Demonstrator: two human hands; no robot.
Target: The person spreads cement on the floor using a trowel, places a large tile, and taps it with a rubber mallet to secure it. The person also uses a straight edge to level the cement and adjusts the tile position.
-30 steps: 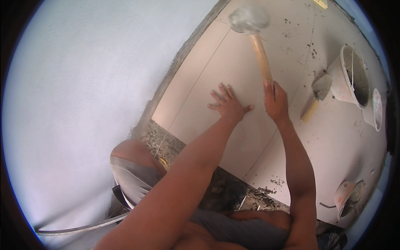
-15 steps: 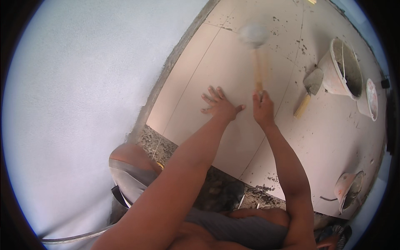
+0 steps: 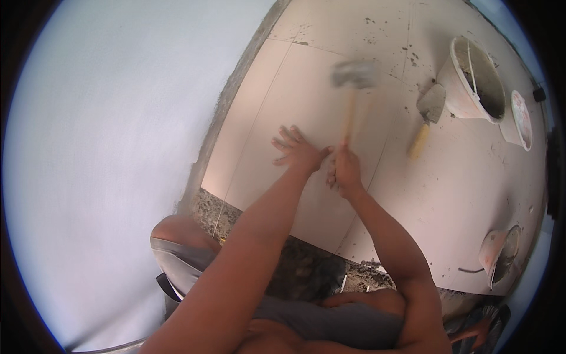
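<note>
My right hand (image 3: 345, 170) is closed around the wooden handle of a mallet (image 3: 354, 75). Its thick grey head is smeared by motion, above or on a large beige floor tile (image 3: 318, 215); I cannot tell whether it touches. Just left of the handle, my left hand (image 3: 299, 152) lies with its fingers spread on the same tile, holding nothing. Its thumb points toward my right hand.
A pale wall (image 3: 118, 130) rises along the left. On the right lie a trowel (image 3: 432, 103), a mortar-stained bucket (image 3: 456, 82) and a smaller white tub (image 3: 519, 127). Another container (image 3: 493, 251) rests lower right. Rough, unfinished ground (image 3: 221, 212) borders the tiles near my legs.
The mallet head has come nearer to me and slightly left. My right hand has shifted left and closer to me, beside my left hand, which stays spread on the tile.
</note>
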